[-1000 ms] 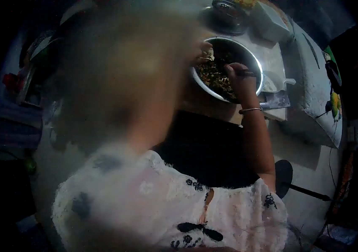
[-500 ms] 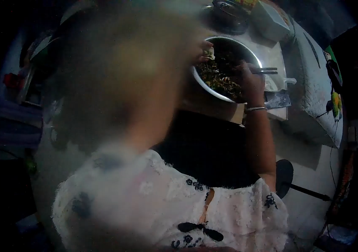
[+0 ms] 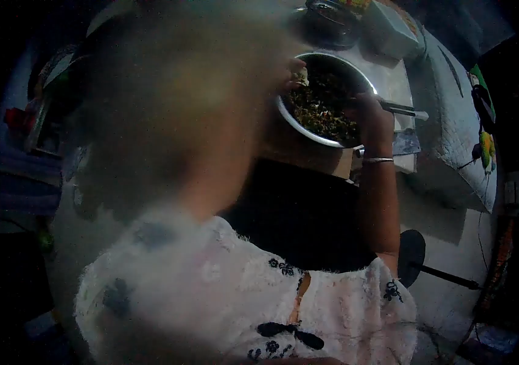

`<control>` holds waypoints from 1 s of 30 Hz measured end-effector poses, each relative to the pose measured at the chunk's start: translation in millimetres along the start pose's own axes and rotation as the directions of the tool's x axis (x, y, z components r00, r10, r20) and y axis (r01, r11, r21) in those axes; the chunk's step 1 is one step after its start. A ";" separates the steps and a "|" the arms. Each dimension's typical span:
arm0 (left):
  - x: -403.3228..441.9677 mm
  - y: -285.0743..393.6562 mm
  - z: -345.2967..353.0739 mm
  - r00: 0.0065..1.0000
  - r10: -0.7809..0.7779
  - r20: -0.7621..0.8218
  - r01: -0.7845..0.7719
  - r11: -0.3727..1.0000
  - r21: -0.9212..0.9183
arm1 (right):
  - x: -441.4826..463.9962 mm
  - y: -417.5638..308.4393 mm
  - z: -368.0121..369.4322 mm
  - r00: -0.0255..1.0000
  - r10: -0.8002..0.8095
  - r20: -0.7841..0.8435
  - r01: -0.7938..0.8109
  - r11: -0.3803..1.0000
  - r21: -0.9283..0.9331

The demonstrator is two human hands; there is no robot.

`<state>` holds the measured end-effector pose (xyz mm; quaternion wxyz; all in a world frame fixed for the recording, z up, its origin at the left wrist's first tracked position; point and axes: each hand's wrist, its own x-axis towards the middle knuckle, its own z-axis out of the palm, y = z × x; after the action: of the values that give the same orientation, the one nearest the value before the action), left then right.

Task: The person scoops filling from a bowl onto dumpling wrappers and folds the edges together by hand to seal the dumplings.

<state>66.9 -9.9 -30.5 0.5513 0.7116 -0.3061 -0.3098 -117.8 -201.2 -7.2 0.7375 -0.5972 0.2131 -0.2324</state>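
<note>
My right hand (image 3: 376, 121), gripping chopsticks (image 3: 400, 109), has shifted rightward. Chopped food (image 3: 323, 115) lies between it and my left hand (image 3: 288, 74), holding a pale wrapper (image 3: 302, 76).

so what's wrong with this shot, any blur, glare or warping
Head view: a hazy smear blurs the left arm and left sleeve; head view: dim light, near-black corners, food dark in the bowl; head view: glare on the bowl's upper right rim; head view: wide-lens warping curves the scene's edges.

The bowl (image 3: 301, 129) is opening upward; its rim is blocking sideways entry, and the white box (image 3: 391, 31) is standing beyond.
</note>
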 end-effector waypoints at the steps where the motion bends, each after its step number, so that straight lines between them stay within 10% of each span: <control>1: -16.9 24.4 16.5 0.993 -0.023 -0.112 0.012 0.995 -0.097 | 1.0 -0.2 -2.1 1.000 0.008 0.010 -0.008 0.998 0.057; 8: 8.2 -11.8 -8.4 0.998 0.028 -0.058 -0.021 0.993 0.119 | -10.2 -24.0 11.5 0.982 -0.147 -0.118 0.164 0.975 0.151; 11: 8.6 -13.9 -7.9 0.999 -0.012 -0.048 0.014 0.999 0.042 | -14.7 -22.0 24.7 0.930 -0.364 -0.043 0.358 0.927 -0.109; 13: 6.1 -13.2 -7.0 0.998 -0.055 -0.036 0.054 0.998 -0.036 | -18.8 -12.2 38.2 0.702 -0.704 0.110 0.689 0.631 -0.358; 17: -3.6 0.1 -3.8 0.999 -0.020 -0.027 0.022 0.997 0.071 | -27.0 1.1 54.7 0.348 -0.855 0.386 0.894 0.179 -0.410; 22: 7.3 -14.1 -11.3 0.998 0.052 0.022 -0.053 0.998 0.018 | -32.9 0.8 51.9 0.416 -0.811 0.412 0.868 0.220 -0.445; 30: 4.2 -17.1 -9.7 0.999 0.047 -0.018 -0.046 0.999 0.017 | -19.3 8.3 31.3 0.679 -0.734 0.008 0.714 0.659 -0.236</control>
<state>78.7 -3.9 -45.6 0.5551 0.7117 -0.3202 -0.2878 -114.0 -163.7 -8.5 0.5029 -0.6995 0.0143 -0.5074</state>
